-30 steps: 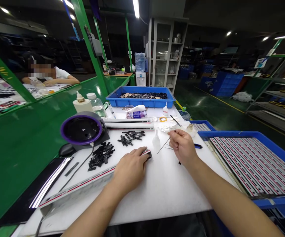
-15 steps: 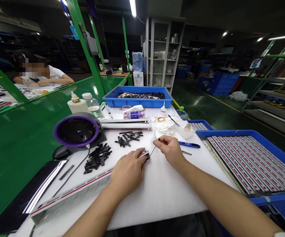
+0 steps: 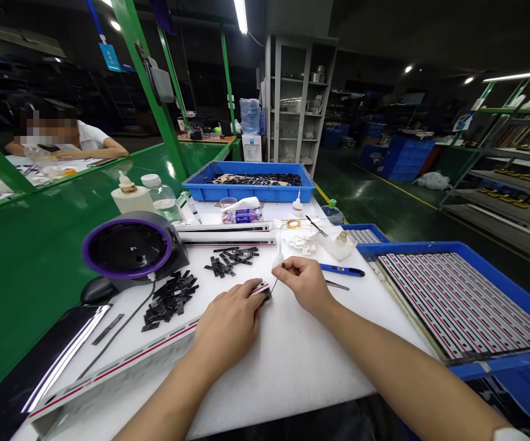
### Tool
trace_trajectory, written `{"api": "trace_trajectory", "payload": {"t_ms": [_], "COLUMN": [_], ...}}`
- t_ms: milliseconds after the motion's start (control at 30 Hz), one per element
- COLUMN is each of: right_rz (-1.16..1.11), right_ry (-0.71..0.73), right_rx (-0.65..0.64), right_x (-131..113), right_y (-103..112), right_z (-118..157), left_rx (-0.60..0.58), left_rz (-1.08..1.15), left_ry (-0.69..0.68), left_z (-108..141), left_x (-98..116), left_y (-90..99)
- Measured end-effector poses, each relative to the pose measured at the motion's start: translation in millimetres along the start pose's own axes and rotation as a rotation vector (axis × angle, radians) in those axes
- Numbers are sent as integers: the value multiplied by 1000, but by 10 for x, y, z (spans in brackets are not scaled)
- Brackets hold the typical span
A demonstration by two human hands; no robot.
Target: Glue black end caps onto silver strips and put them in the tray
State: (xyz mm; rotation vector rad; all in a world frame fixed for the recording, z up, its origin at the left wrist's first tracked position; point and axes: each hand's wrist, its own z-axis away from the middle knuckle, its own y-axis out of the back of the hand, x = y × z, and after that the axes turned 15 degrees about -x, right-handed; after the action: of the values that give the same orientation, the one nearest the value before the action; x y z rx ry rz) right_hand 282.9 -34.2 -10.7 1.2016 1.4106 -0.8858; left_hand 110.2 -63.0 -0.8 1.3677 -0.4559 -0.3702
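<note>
A long grey rail with a red stripe (image 3: 122,361) lies slanted across the white table, from the lower left to the middle. Over its far end my left hand (image 3: 231,321) is closed, thumb and fingers around it. My right hand (image 3: 302,282) pinches a thin dark rod (image 3: 274,285), whose tip is at the rail's end. Left of the hands lie two heaps of small black pieces, a larger one (image 3: 171,298) and a smaller one (image 3: 231,260). A blue pen-like tool (image 3: 342,270) and metal tweezers (image 3: 337,285) lie beyond my right hand.
A purple-rimmed black fan-like device (image 3: 130,248) stands at the left, near bottles. Two more rails (image 3: 226,237) lie behind the heaps. At the back is a blue tray (image 3: 246,193); a blue tray of striped rails (image 3: 458,248) is at the right. A person sits beyond the green partition.
The whole view has shifted slightly, so things appear further left. The rod's tip is now closer against the rail's end; both hands keep their grips.
</note>
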Motion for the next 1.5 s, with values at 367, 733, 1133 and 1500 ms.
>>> {"api": "trace_trajectory", "payload": {"t_ms": [367,733,1133,1500], "right_rz": [271,486,612,852], "right_ry": [392,224,197,162], "right_rx": [892,864,642,-460], "right_x": [-278,-104,-169,-68], "right_y": [1138,1519,1153,428], "right_z": [-24,-194,-24,17], "left_rx": [-27,-40,-146,-94], "left_rz": [2,-30,142,112], "left_ry": [27,22,-6,-23], "left_z": [6,0,-110,-94], "left_x": [6,1,-237,-221], "left_y": [43,48,138,83]}}
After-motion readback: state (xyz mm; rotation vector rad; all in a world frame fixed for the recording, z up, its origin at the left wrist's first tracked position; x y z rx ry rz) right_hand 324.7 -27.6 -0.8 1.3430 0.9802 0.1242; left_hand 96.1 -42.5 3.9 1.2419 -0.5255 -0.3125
